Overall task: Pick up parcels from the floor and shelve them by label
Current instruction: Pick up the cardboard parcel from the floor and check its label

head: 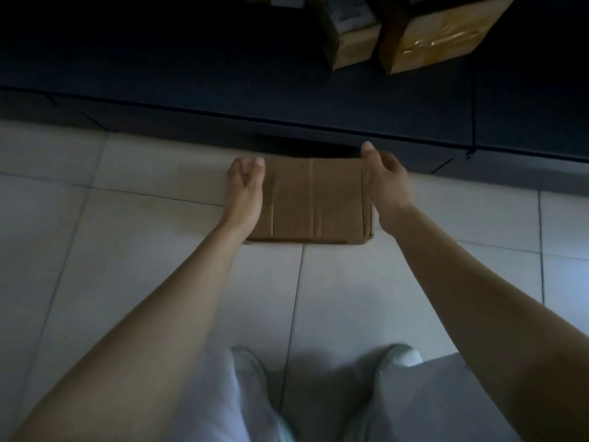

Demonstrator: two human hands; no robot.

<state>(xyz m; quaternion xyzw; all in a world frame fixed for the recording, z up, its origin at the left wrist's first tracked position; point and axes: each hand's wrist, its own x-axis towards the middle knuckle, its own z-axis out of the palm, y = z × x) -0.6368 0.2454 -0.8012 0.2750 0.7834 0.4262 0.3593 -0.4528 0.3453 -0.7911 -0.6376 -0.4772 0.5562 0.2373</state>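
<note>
A flat brown cardboard parcel (314,200) lies on the pale tiled floor, just in front of a dark low shelf. Its top shows only creases; no label is visible. My left hand (244,189) is against the parcel's left edge, fingers curled, with the thumb over the far left corner. My right hand (385,180) clasps the right edge, thumb raised at the far right corner and fingers hidden down the side. The parcel rests flat on the tiles between both hands.
The dark shelf (223,74) spans the top of the view. Two taped cardboard boxes (352,33) (436,36) stand on it at the upper right. My legs and pale shoes (401,357) are at the bottom. Floor tiles (111,234) stretch to both sides.
</note>
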